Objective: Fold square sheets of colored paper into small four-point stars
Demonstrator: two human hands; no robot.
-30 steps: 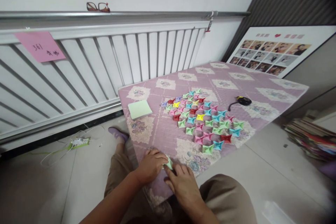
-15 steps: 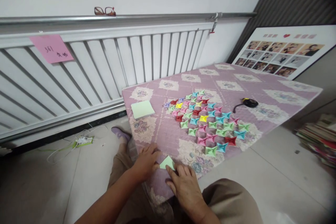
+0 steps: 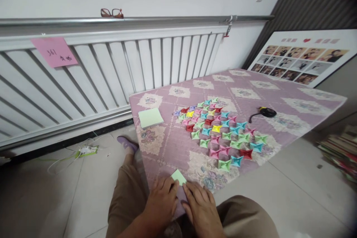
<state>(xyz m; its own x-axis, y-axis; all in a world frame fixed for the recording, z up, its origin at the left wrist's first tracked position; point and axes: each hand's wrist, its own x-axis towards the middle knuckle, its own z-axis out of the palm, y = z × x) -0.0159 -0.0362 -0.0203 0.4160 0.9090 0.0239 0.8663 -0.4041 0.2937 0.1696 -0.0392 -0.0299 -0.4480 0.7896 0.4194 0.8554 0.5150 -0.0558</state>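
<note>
A small sheet of pale green paper point(image 3: 179, 177), folded, lies flat near the front corner of the table. My left hand point(image 3: 163, 198) has its fingers bent and together, the tips on the paper's lower left edge. On the lower right edge, the fingertips of my right hand point(image 3: 201, 202) press the sheet down. Beyond them, rows of small folded paper pieces point(image 3: 216, 128) in green, blue, pink, red, yellow and purple cover the middle of the table. A pad of pale green paper squares point(image 3: 151, 117) lies at the left edge.
A flowered mauve cloth point(image 3: 178, 145) covers the table. A black object with a strap point(image 3: 267, 112) rests on its right part. Behind is a white radiator point(image 3: 156, 59) with glasses point(image 3: 112, 13) on the pipe above. A power strip point(image 3: 87, 151) and cables lie on the floor.
My left hand has moved right and toward me, onto the paper's lower edge. The paper has turned so a corner points away from me. My right hand has shifted slightly.
</note>
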